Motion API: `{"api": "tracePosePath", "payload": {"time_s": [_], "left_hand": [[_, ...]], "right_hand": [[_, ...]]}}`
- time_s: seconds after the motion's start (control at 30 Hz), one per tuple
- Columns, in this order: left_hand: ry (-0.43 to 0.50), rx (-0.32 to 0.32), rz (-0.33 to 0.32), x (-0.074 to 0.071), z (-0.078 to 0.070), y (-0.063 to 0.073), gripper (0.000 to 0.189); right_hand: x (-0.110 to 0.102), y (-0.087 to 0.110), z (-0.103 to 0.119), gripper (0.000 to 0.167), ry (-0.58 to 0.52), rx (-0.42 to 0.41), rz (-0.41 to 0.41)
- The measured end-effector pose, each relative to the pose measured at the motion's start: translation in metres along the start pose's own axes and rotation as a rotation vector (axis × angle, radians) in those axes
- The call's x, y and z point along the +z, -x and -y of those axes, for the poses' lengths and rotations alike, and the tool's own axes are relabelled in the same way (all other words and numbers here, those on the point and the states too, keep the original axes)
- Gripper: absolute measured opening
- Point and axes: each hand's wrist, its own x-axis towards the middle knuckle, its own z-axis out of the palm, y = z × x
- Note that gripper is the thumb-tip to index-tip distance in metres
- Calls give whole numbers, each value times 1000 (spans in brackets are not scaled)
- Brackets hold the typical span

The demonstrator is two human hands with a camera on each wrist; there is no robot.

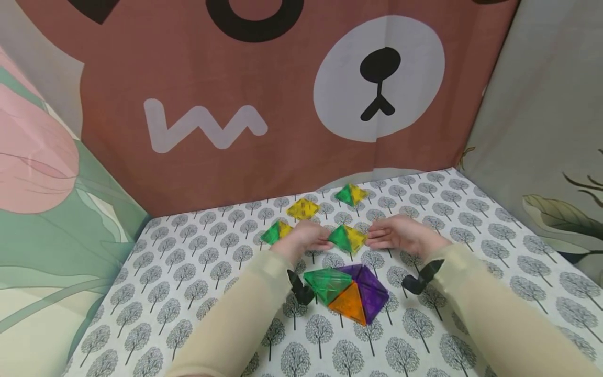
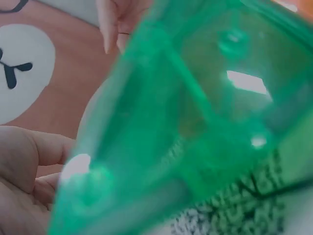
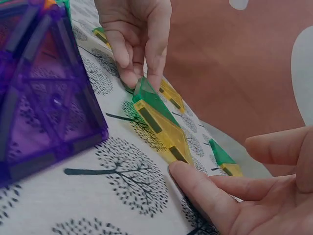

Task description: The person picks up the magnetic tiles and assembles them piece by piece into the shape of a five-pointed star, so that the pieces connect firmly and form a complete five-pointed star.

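Between the two hands lies a diamond-shaped piece of green and yellow magnetic tiles, on the tree-print cloth. My left hand pinches its green corner, seen best in the right wrist view. At the yellow corner, a straight finger of my right hand touches the tile, with the thumb held apart. Nearer me sits a larger body of purple, green and orange triangular tiles. Its green side fills much of the left wrist view and hides part of the left hand.
Another green and yellow piece lies left of the left hand, partly behind it. Farther back are a yellow diamond piece and a green and yellow piece. A brown bear-print cloth rises behind the table.
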Motion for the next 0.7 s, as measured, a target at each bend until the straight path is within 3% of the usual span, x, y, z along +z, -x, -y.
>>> {"api": "tracePosePath", "payload": {"time_s": [0.17, 0.37, 0.5, 0.7], "left_hand": [[-96, 4, -19, 2, 2, 3, 27], [-47, 18, -18, 2, 7, 7, 24], [-8, 49, -12, 3, 9, 18, 23], [-39, 76, -4, 3, 11, 36, 21]], "right_hand": [[4, 2, -6, 46, -3, 1, -9], [7, 5, -13, 41, 8, -7, -40], [10, 12, -14, 42, 22, -11, -38], [19, 26, -12, 36, 79, -1, -43]]}}
